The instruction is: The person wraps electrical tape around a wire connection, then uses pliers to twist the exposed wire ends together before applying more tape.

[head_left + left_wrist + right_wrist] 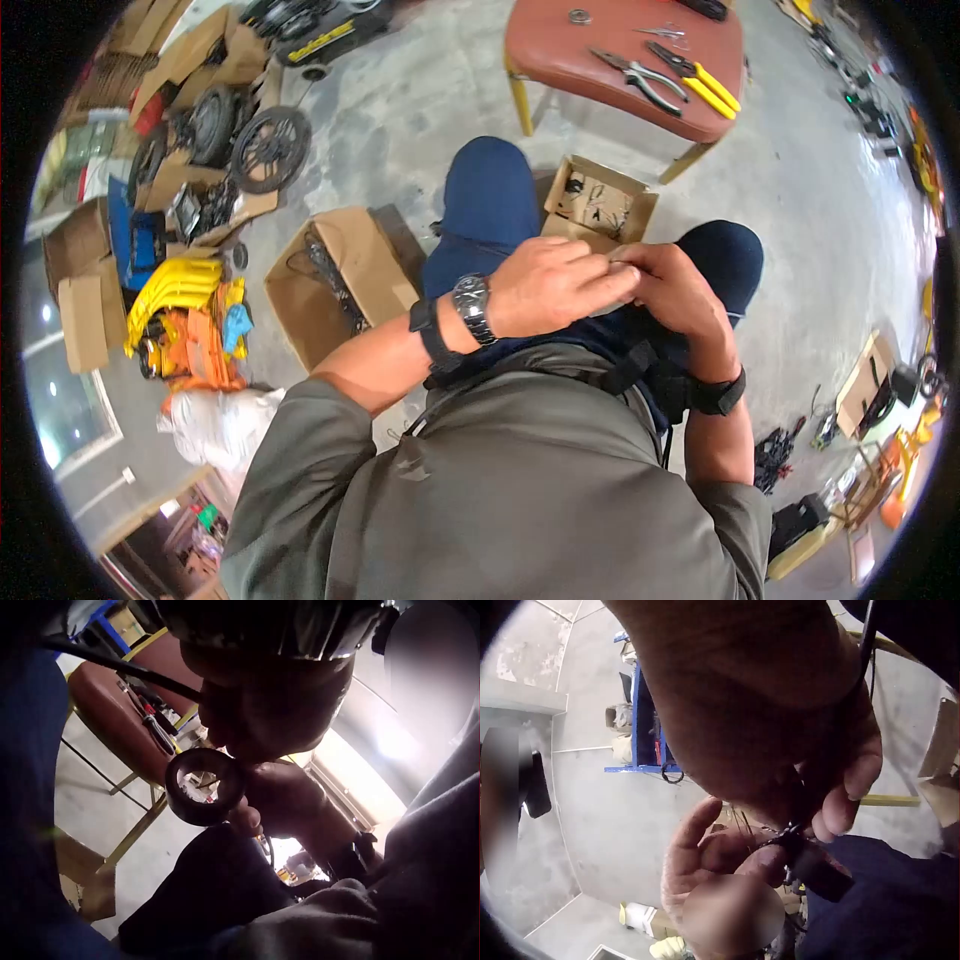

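Note:
In the head view my left hand (545, 290), wearing a watch, meets my right hand (680, 290) above the lap, fingertips together. Thin wires (742, 825) run between finger and thumb of the left hand in the right wrist view. The right hand's fingers curl in close over the same spot. A roll of black tape (178, 799) shows at the fingertips in the left wrist view, seen through its round hole. From the right wrist it appears as a dark block (821, 874) just below the right fingertips. The head view hides both wires and roll behind the hands.
A red-brown padded seat (560, 50) ahead bears pliers (640, 80) and a yellow-handled tool (700, 80). Between the knees lies a small open carton (650, 205) with small dark parts. A larger carton (375, 260) with cables stands left, near loose wheels (270, 150).

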`<state>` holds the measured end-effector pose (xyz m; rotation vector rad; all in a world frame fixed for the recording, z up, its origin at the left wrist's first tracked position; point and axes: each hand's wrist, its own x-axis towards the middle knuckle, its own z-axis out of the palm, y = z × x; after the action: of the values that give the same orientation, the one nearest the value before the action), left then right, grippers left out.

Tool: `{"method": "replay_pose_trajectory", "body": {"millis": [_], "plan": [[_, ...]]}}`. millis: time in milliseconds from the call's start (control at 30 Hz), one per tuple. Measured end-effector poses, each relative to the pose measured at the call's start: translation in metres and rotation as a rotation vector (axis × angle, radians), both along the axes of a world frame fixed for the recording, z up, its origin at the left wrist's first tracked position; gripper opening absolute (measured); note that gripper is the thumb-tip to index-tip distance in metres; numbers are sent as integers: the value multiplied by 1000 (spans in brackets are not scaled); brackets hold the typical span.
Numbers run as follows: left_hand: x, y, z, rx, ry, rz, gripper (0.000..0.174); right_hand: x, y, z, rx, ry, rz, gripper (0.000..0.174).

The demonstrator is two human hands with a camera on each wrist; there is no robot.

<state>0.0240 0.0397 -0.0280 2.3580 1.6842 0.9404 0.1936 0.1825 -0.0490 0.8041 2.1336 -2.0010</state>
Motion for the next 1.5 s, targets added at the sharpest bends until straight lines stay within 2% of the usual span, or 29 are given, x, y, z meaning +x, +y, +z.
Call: {"method": "replay_pose_trajectory", "body": {"millis": [133, 267, 467, 633, 767, 900, 1000, 1100, 1233, 1400, 1500], "plan": [[1, -3, -7, 56, 33, -25, 36, -9, 3, 9, 135, -65, 99, 20], [2, -5, -9, 53, 62, -18, 31, -16, 4, 7, 133, -127, 122, 22], [1, -5, -13, 98, 44, -31, 30, -23, 5, 5, 111, -176, 109, 23], [0, -4, -6, -11, 63, 4, 29, -19, 2, -4, 139, -89, 18, 22], [1, -4, -5, -82, -103, 102, 31, -16, 4, 1, -60, -64, -80, 17], [3, -1, -7, -212, -448, 220, 35, -11, 3, -4, -176, 29, -151, 18], [3, -4, -8, -449, -818, 287, 36, -8, 4, -5, -89, 40, -141, 17], [1, -4, -17, -448, -1035, 270, 38, -7, 4, 2, -66, 45, -152, 15], [-2, -2, -19, -475, -1057, 285, 42, -5, 3, 2, 81, 97, -144, 15], [-6, -2, -25, -502, -1220, 255, 42, -7, 1, 7, 191, 133, -156, 16], [-6, 0, -21, -532, -1206, 310, 38, -7, 0, 5, 177, 161, -141, 14]]}}
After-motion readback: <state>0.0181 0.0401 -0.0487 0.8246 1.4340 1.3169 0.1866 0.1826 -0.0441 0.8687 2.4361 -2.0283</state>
